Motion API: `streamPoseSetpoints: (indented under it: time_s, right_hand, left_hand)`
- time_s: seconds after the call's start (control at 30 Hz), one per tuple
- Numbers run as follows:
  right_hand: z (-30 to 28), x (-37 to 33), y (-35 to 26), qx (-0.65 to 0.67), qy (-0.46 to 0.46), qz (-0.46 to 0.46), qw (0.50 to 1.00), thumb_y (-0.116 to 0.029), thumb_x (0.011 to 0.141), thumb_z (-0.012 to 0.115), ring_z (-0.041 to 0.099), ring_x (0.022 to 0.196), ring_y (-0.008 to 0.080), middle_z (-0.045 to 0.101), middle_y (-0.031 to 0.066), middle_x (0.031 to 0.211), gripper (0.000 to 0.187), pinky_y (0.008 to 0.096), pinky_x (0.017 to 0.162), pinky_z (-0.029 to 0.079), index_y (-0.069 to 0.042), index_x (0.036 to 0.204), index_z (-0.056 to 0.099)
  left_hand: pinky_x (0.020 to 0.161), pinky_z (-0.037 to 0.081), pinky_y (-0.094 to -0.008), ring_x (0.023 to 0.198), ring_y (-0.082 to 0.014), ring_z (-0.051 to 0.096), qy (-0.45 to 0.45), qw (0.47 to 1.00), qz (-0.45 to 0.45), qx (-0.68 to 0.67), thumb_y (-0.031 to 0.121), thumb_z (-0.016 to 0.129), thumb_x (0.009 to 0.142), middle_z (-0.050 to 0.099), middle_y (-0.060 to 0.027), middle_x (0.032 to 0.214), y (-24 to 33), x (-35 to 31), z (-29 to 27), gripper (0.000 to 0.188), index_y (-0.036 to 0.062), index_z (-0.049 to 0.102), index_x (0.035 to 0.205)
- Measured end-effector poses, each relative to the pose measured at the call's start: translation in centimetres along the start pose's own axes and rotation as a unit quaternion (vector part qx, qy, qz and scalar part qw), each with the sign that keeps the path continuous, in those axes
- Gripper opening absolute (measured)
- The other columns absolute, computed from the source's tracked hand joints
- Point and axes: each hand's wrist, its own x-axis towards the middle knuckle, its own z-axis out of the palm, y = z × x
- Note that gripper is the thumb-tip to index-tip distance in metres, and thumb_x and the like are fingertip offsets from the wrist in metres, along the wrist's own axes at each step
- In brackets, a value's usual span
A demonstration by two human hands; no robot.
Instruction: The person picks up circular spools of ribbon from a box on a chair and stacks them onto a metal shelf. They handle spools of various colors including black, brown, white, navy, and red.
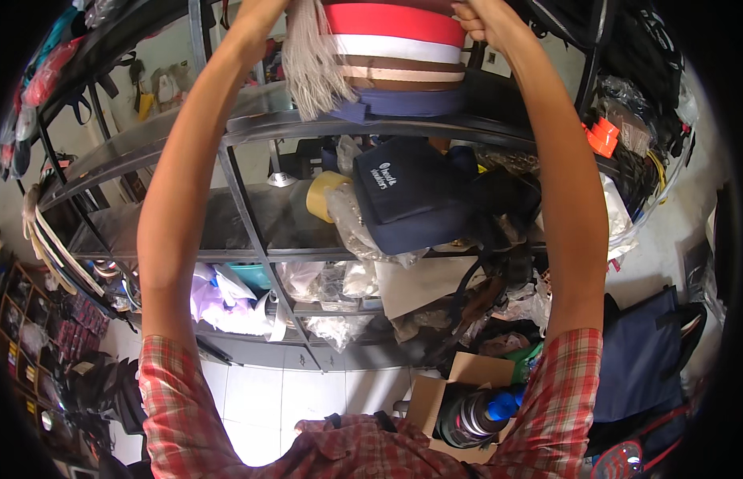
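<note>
Both my arms reach up to a stack of wide strap rolls (395, 44) on the black shelf's top board. Red, white, brown, beige and dark blue bands show, one above another. A bundle of grey cords (312, 64) hangs down the stack's left side. My right hand (477, 22) is at the stack's upper right edge, fingers curled closed; what they hold, if anything, is hidden. My left hand (269, 6) is cut off by the top of the picture near the cords. Its fingers do not show.
Below, the metal rack (252, 203) holds a navy bag (419, 191), a yellow roll (318, 197) and plastic-wrapped goods (331, 283). An open cardboard box (426, 399) with a blue-capped bottle (499, 405) stands low right. Another navy bag (639, 359) lies farther right.
</note>
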Motion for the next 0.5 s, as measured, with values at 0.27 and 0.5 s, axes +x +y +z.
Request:
streamPoseSetpoints:
  time_s: [0.27, 0.5]
  right_hand:
    - [0.2, 0.9, 0.9, -0.269, 0.116, -0.089, 0.952, -0.074, 0.082, 0.041, 0.053, 0.053, 0.0232, 0.052, 0.0076, 0.054, 0.075, 0.0369, 0.05, 0.039, -0.004, 0.063, 0.059]
    - [1.6, -1.3, 2.6, -0.469, 0.276, -0.177, 0.82, -0.068, 0.089, 0.037, 0.061, 0.097, 0.0465, 0.064, 0.0279, 0.087, 0.071, 0.0501, 0.089, 0.043, -0.004, 0.095, 0.068]
  left_hand:
    - [0.086, 0.045, -0.031, 0.101, -0.016, 0.056, -0.013, 0.992, 0.085, -0.093, 0.041, 0.064, 0.087, 0.062, -0.0089, 0.113, -2.4, -0.6, 1.0, 0.053, 0.0094, 0.053, 0.129]
    - [0.099, 0.04, -0.0382, 0.117, -0.0296, 0.052, 0.087, 0.992, 0.086, -0.016, 0.044, 0.066, 0.082, 0.056, -0.0184, 0.127, -2.8, -2.6, 2.1, 0.064, 0.0095, 0.049, 0.133]
